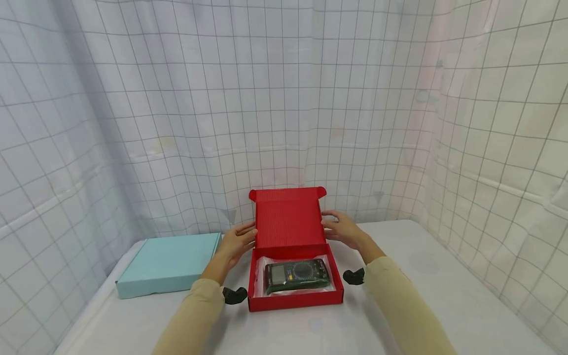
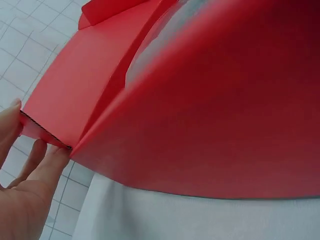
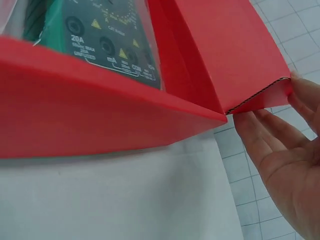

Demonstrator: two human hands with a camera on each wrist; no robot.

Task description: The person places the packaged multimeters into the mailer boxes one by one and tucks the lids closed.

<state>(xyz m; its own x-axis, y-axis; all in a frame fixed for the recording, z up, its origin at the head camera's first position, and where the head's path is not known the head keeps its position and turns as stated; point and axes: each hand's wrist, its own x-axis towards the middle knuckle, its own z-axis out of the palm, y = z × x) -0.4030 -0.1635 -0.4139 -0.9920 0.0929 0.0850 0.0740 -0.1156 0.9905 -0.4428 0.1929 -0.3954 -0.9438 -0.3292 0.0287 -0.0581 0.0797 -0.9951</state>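
A red cardboard box (image 1: 295,300) stands open on the white table, its lid (image 1: 288,219) raised upright at the back. Inside lies a dark green multimeter (image 1: 296,275) wrapped in clear plastic. My left hand (image 1: 237,241) pinches the lid's left edge, and my right hand (image 1: 341,228) pinches its right edge. In the left wrist view the thumb and fingers of the left hand (image 2: 25,195) bracket the lid's corrugated edge (image 2: 90,90). The right wrist view shows the right hand (image 3: 290,150) on the lid's edge (image 3: 225,50), with the multimeter (image 3: 105,35) visible in the box.
A shut light blue box (image 1: 170,261) lies on the table to the left of the red one. White gridded curtains close in the back and both sides. Bare tabletop (image 1: 443,286) stretches to the right.
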